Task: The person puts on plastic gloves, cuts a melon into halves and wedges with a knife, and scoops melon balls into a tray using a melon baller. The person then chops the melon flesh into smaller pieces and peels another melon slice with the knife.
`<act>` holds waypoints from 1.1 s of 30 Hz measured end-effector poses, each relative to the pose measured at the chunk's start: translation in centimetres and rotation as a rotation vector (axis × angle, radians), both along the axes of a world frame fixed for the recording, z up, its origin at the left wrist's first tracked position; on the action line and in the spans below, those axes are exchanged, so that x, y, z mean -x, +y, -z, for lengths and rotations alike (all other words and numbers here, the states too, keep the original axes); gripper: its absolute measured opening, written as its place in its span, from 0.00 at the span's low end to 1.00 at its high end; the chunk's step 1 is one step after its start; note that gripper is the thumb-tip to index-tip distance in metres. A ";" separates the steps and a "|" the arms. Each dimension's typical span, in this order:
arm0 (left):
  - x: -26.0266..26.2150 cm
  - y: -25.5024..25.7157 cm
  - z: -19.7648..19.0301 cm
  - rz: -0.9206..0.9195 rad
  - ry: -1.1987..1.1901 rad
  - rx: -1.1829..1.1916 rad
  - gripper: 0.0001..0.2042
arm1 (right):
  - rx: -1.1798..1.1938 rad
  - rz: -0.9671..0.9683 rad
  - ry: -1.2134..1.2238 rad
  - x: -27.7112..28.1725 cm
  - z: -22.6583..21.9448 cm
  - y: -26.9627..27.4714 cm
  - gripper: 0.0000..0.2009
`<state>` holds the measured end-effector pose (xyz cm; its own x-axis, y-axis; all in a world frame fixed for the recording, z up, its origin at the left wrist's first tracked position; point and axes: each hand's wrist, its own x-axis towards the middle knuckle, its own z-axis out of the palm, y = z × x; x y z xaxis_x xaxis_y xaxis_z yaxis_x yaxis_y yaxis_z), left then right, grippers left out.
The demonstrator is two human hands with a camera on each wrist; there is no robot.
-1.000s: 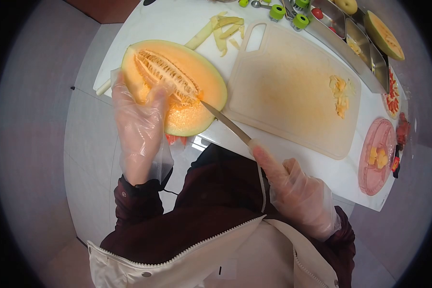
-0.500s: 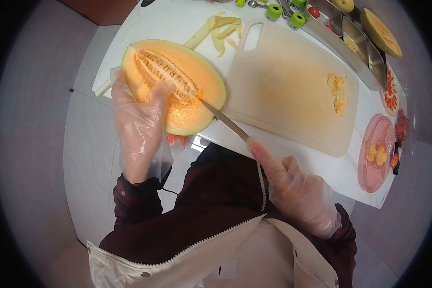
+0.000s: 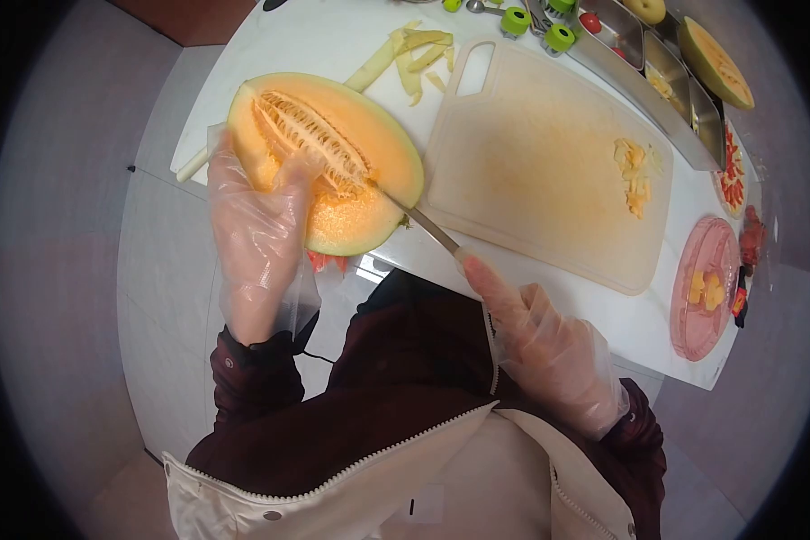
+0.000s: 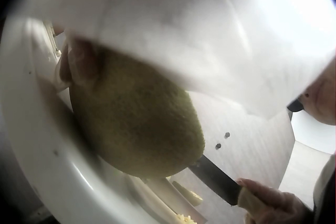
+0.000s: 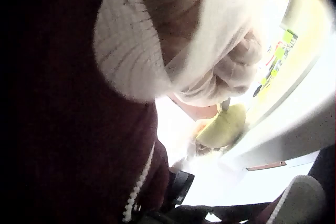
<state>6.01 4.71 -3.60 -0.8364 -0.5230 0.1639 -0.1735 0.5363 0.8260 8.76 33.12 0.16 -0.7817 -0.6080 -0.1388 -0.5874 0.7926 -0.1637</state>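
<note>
A halved orange-fleshed melon (image 3: 360, 117), its seed cavity facing up, is held at the table's left front edge. The left hand (image 3: 259, 238), in a clear plastic glove, grips its near left side, thumb on the flesh by the seeds. The gloved right hand (image 3: 553, 351) holds a knife (image 3: 427, 227) by the handle, and the blade tip is in the flesh at the right end of the seeds. In the left wrist view the melon's green rind (image 4: 142, 119) faces the camera, with the knife blade (image 4: 215, 179) at its lower right. The right wrist view shows the melon (image 5: 223, 127) beyond the right hand (image 5: 210, 50).
A cutting board (image 3: 531, 180) with small peel scraps (image 3: 637, 175) lies right of the melon. Long peels (image 3: 400, 56) are behind. Metal trays (image 3: 666, 81), another melon piece (image 3: 715, 63) and a pink plate (image 3: 704, 315) stand at the right. Green-topped tools (image 3: 558, 38) lie at the back.
The right hand has moved slightly up and left with the knife, and less of the blade shows outside the melon. The left hand and melon have barely shifted.
</note>
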 end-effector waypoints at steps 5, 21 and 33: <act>0.1 -0.5 0.0 -0.012 -0.036 0.020 0.32 | 0.072 -0.051 -0.005 0.1 1.0 0.5 0.42; 0.6 -2.4 0.4 0.023 -0.080 0.003 0.38 | 0.079 -0.062 -0.038 1.4 1.9 -1.6 0.43; 0.8 -4.2 -0.8 0.084 -0.216 0.123 0.37 | 0.152 0.083 -0.019 3.0 4.5 -5.6 0.33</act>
